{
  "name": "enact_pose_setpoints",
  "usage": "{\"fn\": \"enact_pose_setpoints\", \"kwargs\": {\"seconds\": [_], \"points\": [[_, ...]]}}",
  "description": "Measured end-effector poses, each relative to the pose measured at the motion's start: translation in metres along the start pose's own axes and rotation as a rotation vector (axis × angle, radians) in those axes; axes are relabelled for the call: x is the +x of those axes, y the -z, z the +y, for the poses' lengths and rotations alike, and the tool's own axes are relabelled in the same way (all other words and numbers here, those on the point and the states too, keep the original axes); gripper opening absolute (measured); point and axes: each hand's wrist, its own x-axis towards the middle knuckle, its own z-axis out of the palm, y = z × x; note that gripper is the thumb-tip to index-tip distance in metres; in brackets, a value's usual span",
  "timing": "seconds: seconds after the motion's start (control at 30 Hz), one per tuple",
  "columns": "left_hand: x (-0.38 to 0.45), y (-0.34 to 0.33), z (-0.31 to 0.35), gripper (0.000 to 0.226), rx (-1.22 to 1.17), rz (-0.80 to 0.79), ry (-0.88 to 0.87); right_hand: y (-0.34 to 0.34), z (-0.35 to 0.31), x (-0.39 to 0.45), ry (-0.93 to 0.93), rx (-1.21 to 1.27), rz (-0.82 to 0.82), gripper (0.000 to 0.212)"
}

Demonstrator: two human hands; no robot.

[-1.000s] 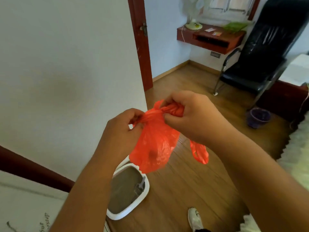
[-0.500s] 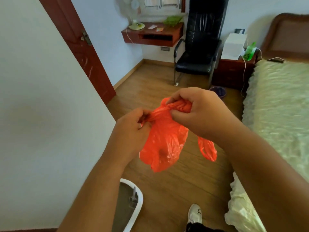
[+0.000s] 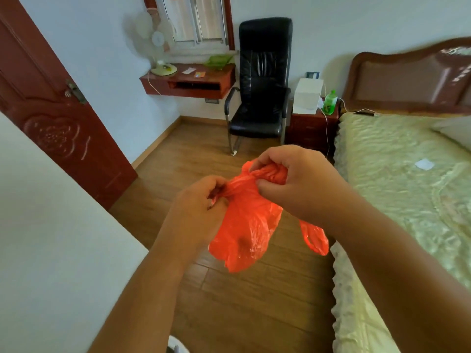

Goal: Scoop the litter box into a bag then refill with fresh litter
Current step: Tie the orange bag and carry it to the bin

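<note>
A home bedroom: a bed point(image 3: 397, 179) with carved headboard point(image 3: 407, 80), a nightstand point(image 3: 312, 128), a black chair point(image 3: 260, 80), a wall shelf point(image 3: 188, 84), wood floor point(image 3: 178, 174) and a red-brown door point(image 3: 51, 110).

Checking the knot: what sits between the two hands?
In the head view, only the twisted neck of the orange bag spans the gap between the left hand and right hand; both grip it.

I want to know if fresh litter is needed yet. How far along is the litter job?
The scooping looks done: a dark lump shows through the hanging orange bag. In hand now: the left hand and right hand grip the bag's twisted neck, apparently tying it shut. The litter box and fresh litter are out of view, so the refill cannot be confirmed and probably remains.
</note>
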Motion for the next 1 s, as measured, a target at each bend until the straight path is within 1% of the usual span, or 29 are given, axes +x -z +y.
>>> {"fn": "enact_pose_setpoints", "kwargs": {"seconds": [0.07,0.27,0.43,0.73,1.0], "points": [[0.022,-0.008,0.0,0.03,-0.044,-0.028,-0.008,0.005,0.009,0.015,-0.023,-0.028,0.015,0.019],[0.095,-0.026,-0.011,0.035,-0.08,-0.137,-0.045,0.009,0.036,0.055,-0.109,-0.075,0.038,0.021],[0.162,-0.032,-0.019,0.03,-0.08,-0.175,-0.145,0.007,0.048,0.093,-0.195,-0.11,0.141,0.02],[0.272,-0.018,-0.04,0.025,-0.065,-0.342,-0.281,-0.011,0.05,0.167,-0.289,-0.117,0.308,0.021],[0.342,-0.033,-0.055,0.029,-0.124,-0.445,-0.279,-0.02,0.074,0.219,-0.367,-0.111,0.376,0.024]]}}
